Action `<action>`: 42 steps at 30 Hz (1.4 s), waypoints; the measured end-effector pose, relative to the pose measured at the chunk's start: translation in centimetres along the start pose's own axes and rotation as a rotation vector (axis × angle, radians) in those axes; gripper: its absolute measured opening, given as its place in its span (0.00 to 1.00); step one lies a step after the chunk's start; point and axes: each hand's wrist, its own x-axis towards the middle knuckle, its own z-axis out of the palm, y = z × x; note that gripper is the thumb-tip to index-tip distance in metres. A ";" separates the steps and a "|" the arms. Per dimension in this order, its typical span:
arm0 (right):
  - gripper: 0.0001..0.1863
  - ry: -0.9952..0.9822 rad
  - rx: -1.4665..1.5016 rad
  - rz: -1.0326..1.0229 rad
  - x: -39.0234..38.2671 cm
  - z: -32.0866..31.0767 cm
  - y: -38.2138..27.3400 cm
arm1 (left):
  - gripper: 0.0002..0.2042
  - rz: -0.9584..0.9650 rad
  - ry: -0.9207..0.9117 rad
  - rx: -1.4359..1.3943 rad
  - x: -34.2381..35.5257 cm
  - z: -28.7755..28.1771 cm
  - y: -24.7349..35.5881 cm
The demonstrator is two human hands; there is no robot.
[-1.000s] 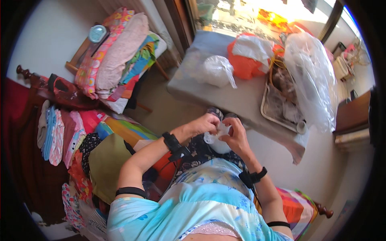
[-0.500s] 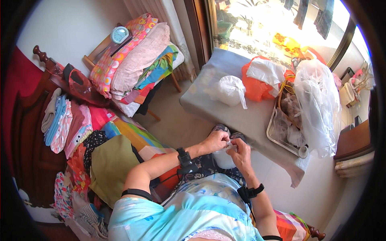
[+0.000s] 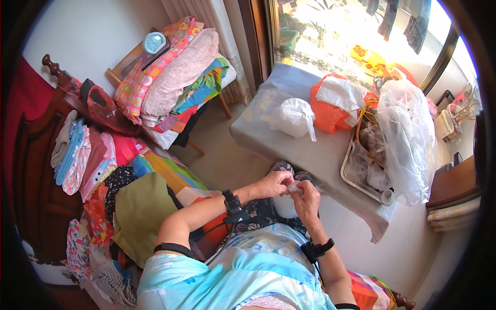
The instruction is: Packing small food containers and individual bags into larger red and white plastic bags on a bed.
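A white plastic bag (image 3: 285, 207) hangs over my lap, its gathered top between my two hands. My left hand (image 3: 275, 184) pinches that top from the left, thumb and fingers closed. From the right, my right hand (image 3: 309, 200) grips it too, fingers bent around the twisted plastic. A whitish bit of the bag's end shows between the fingertips. What the bag contains is hidden. Another knotted white plastic bag (image 3: 294, 118) sits on the grey-covered table in front of me.
On the grey tablecloth (image 3: 263, 132) rest an orange bag (image 3: 326, 118) and a rectangular tray (image 3: 345, 168) of plastic bags. Large clear plastic (image 3: 408, 144) drapes beside it. Folded clothes (image 3: 77, 160) lie on the bed at left. Bedding (image 3: 173, 82) is stacked on a chair.
My fingers have shifted slightly on the bag's gathered top, and a little more of its end shows between them. Both hands still hold it in nearly the same place.
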 end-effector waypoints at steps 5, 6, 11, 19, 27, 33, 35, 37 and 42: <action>0.10 -0.026 0.132 0.115 0.1 -0.6 0.4 | 0.07 0.039 0.069 0.096 -0.1 0.5 0.3; 0.10 -0.027 0.129 0.118 0.1 -0.8 0.3 | 0.07 0.132 0.062 0.135 -0.2 0.5 0.4; 0.10 -0.097 0.194 0.242 -0.1 -1.1 0.3 | 0.08 0.182 0.065 0.160 -0.5 0.8 1.1; 0.11 -0.023 -0.002 0.090 0.1 -0.3 0.3 | 0.07 0.253 0.373 0.348 0.7 2.4 -0.9; 0.11 0.042 -0.036 0.041 0.1 -0.7 0.5 | 0.07 0.090 0.173 0.104 1.2 1.7 0.4; 0.08 0.082 0.100 0.103 -0.3 -0.2 1.0 | 0.09 -0.039 -0.041 -0.315 0.2 0.2 0.2; 0.08 0.039 0.113 0.137 -0.1 -0.1 1.2 | 0.08 0.047 -0.019 -0.273 0.2 0.5 -0.5; 0.09 0.054 0.129 0.145 -0.2 -0.2 1.2 | 0.06 0.013 -0.053 -0.306 0.6 0.7 -0.6; 0.11 -0.002 0.180 0.231 -0.1 -1.2 0.6 | 0.04 0.066 0.059 -0.009 1.7 1.8 -0.7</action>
